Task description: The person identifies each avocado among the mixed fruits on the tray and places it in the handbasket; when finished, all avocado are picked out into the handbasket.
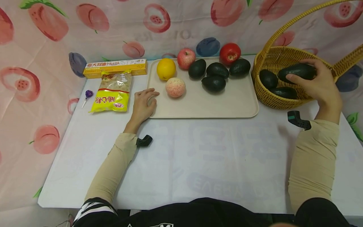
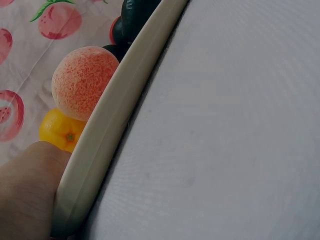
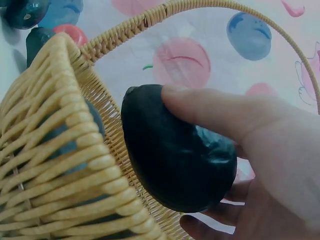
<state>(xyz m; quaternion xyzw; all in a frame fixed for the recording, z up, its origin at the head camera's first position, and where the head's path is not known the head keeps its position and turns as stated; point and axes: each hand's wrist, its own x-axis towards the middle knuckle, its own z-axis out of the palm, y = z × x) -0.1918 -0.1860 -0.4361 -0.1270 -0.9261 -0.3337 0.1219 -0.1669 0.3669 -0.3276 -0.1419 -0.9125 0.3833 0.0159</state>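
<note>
My right hand (image 1: pixel 326 80) grips a dark green avocado (image 1: pixel 297 73) above the wicker basket (image 1: pixel 266 96). In the right wrist view the thumb lies across the top of that avocado (image 3: pixel 175 150) and fingers curl beneath it. Two more avocados, one at the left (image 1: pixel 268 78) and one nearer the front (image 1: pixel 285 92), lie inside the basket. My left hand (image 1: pixel 143 105) rests on the left edge of the beige tray (image 1: pixel 232 105), its fingers loosely bent and holding nothing. Near its fingertips sit a speckled peach (image 1: pixel 175 87) and a yellow orange-like fruit (image 1: pixel 166 69).
Several avocados (image 1: pixel 214 84) lie on the tray, with a pinkish apple (image 1: pixel 186 58) and a red round fruit (image 1: pixel 230 54) behind. Left of the tray are a pasta box (image 1: pixel 116 67), a yellow bag (image 1: pixel 112 94) and a purple lollipop (image 1: pixel 89 93). The basket's tall handle (image 1: pixel 292 20) arches upward.
</note>
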